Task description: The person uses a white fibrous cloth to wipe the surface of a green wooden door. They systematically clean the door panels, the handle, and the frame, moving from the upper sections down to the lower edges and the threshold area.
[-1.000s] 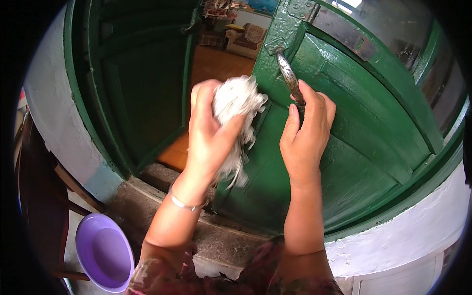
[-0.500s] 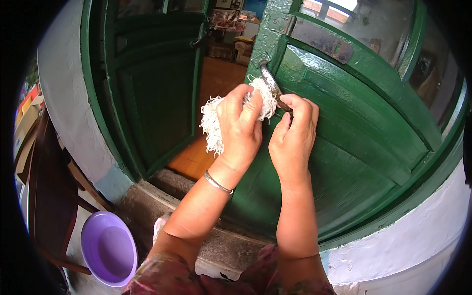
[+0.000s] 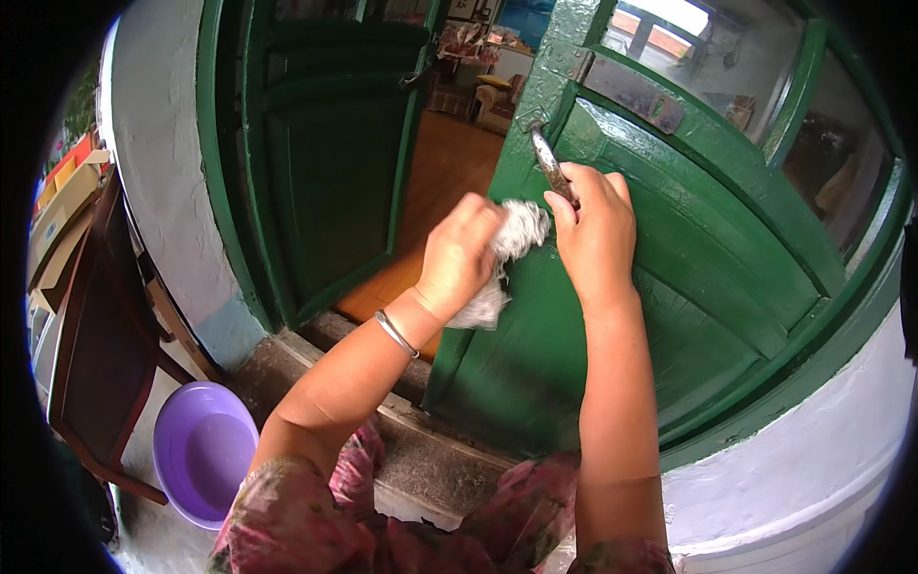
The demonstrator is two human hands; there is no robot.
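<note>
From where I stood, the left hand point(image 3: 459, 251) had its fingers bunched around a blurry white stringy rag point(image 3: 522, 230) mid-frame. Right hand point(image 3: 598, 234), just right of center, had fingers curled on the green door's point(image 3: 708, 249) worn metal pull handle point(image 3: 549, 161). Purple basin point(image 3: 177, 435) sat lower left.

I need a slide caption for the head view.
Left hand holding shaggy white cloth, right hand gripping curved metal handle on green panelled door.

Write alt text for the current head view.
A person's left hand holds a shaggy white cloth by a green door; the right hand grips the door's metal handle. A purple basin sits at lower left.
</note>
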